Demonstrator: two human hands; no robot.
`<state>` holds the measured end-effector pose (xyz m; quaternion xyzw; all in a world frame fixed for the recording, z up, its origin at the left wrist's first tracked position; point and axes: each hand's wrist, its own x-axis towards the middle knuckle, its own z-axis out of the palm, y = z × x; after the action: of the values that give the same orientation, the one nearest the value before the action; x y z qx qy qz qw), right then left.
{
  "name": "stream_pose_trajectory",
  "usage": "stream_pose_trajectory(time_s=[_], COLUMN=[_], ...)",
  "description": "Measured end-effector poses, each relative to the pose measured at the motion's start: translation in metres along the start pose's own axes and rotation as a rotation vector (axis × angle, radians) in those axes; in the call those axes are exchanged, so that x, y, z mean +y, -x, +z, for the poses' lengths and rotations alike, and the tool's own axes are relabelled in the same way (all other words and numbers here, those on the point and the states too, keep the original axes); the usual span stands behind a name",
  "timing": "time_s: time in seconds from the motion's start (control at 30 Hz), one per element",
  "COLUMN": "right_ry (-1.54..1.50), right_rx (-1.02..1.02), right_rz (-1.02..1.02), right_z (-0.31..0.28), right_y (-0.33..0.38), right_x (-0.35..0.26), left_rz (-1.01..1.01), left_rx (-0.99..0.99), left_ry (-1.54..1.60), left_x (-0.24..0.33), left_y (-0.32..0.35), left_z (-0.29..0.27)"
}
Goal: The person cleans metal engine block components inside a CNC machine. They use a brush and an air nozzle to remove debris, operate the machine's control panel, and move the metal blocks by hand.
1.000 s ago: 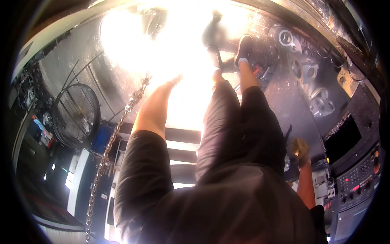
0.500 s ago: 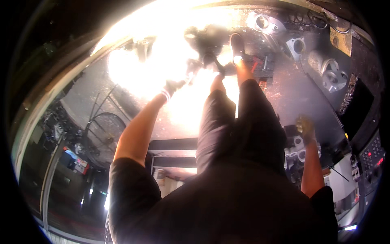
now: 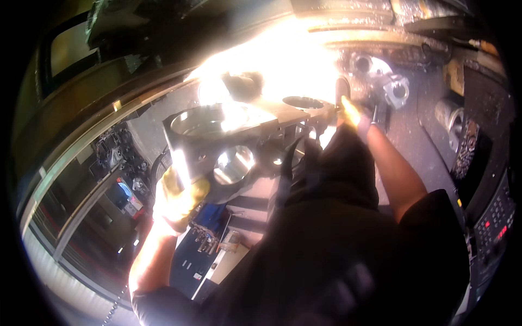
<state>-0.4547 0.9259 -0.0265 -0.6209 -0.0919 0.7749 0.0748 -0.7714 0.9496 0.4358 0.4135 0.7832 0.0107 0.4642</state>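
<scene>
A large machined metal block (image 3: 209,136) with several round bores is held tilted in front of my body. My left hand (image 3: 176,198), in a pale yellow work glove, grips its near left end, the fingers wrapped over the edge. At the far right end, my gloved right hand (image 3: 354,115) is closed at the block's edge; glare and the block hide part of its fingers. Strong white light washes out the block's far side.
Silver metal castings (image 3: 396,89) lie on the dark surface at the far right, a cylindrical one (image 3: 450,117) beyond them. A control panel (image 3: 493,221) with red lit digits stands at the right edge. A blue object (image 3: 209,217) and small parts sit below the block.
The block now hangs large and close in view. My left hand has come down and left with its end; my right hand has moved from the lower right up to its far end. The view has shifted.
</scene>
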Motion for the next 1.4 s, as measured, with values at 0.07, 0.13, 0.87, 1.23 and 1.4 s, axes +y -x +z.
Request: stream_pose_trajectory(time_s=[0.07,0.13,0.87,1.23,1.4], right_ry=[-0.245,-0.534,-0.314,0.105,0.07], right_rx=[-0.069,-0.215,0.431,0.663,0.521], right_rz=[-0.055,-0.26,-0.916,-1.122,-1.044], right_z=[0.005,0.031,0.123,0.083,0.053], right_y=[-0.027,-0.006,0.209,0.205,0.195], right_x=[-0.007,-0.041,-0.318,-0.379,-0.427], left_rz=[-0.06,-0.037,0.503,0.483,0.471], left_rx=[0.071,0.136,-0.192,-0.404,-0.375], left_ry=[0.047,0.082,1.097,1.046,0.983], left_x=[0.029,0.037,-0.105,-0.016,0.027], left_y=[0.021,0.04,-0.227,-0.306,-0.325], left_z=[-0.009,-0.015,-0.107,-0.113,-0.132])
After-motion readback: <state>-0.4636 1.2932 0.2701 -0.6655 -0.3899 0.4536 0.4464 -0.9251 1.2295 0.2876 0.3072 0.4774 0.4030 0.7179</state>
